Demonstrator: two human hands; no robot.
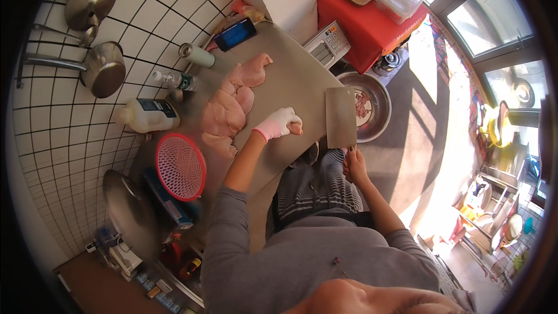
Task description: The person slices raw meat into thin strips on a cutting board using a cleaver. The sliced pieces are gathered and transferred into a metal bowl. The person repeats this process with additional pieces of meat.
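My left hand (279, 124), in a white glove with a pink cuff, is curled around a small piece of raw meat (296, 129) at the steel-coloured countertop (285, 80). In my right hand (355, 166), which is bare, is the handle of a broad cleaver (341, 118). Its blade is beyond the counter's right edge and partly covers a metal basin (380, 126). Small cut pieces of meat (361, 105) lie in that basin. Left of my gloved hand, several raw chicken breasts (224, 113) form a long pile on the counter.
A pink plastic colander (181, 166), a white jug (150, 115), a clear bottle (174, 80), a green canister (197, 55) and a phone (235, 35) line the tiled wall. A digital scale (328, 46) stands at the far corner, beside a red-covered surface (348, 22).
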